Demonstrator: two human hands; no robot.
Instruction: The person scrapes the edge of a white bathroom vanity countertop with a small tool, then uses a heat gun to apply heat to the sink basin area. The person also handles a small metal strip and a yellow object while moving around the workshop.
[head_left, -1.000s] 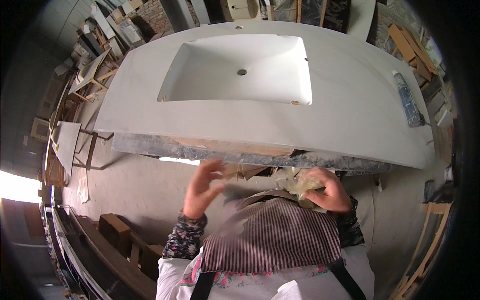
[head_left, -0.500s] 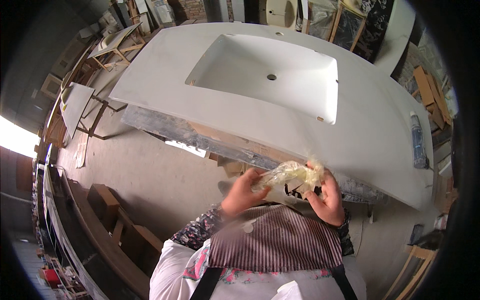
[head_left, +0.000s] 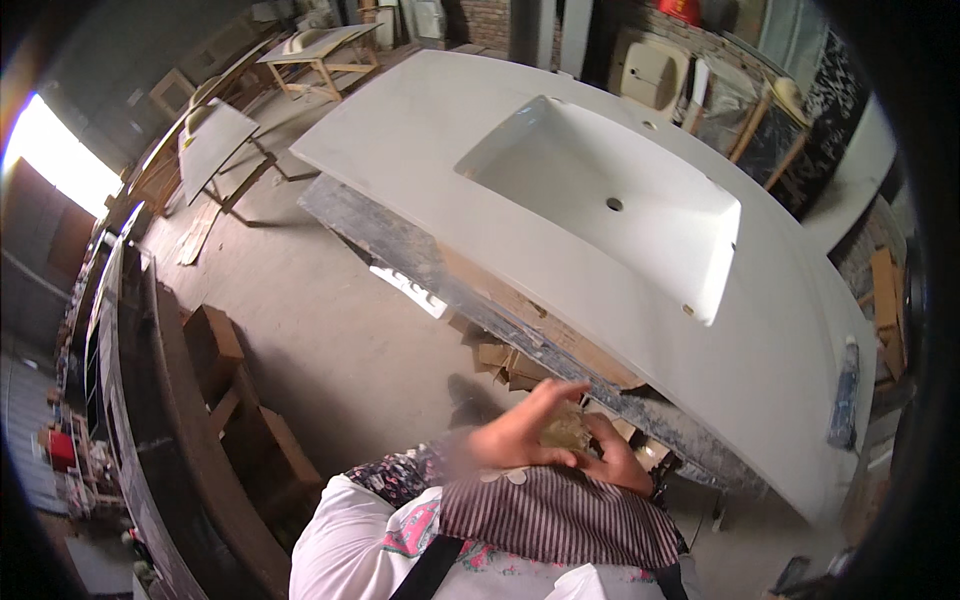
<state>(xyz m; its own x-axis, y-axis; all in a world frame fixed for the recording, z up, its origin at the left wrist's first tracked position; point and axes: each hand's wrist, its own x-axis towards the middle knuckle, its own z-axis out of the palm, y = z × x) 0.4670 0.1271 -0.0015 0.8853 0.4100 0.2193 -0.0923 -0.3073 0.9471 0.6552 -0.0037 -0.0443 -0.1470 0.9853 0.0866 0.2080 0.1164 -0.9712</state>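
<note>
Close in front of my striped apron (head_left: pixel 560 515), my two hands are together around a crumpled wad of clear, yellowish plastic film (head_left: pixel 566 428). My left hand (head_left: pixel 520 437) presses on it from the left, its fingers reaching over the top. From the other side my right hand (head_left: pixel 618 460) grips the film with curled fingers. Most of the wad is hidden between the hands. Beyond them lies a large white countertop (head_left: pixel 400 130) with a white rectangular sink basin (head_left: pixel 570 180) set in it. Neither hand touches the countertop.
A blue tube or bottle (head_left: pixel 846 395) lies on the countertop's right end. Under the near edge runs a stained grey board (head_left: pixel 400 235), with cardboard pieces (head_left: pixel 510 365) below. Cardboard boxes (head_left: pixel 212 345) stand at the lower left. Small tables (head_left: pixel 215 145) are farther back.
The film was stretched between my separated hands; now it is bunched up, with both hands drawn together nearer the apron. A dark curved object by the right hand no longer shows. The view has turned.
</note>
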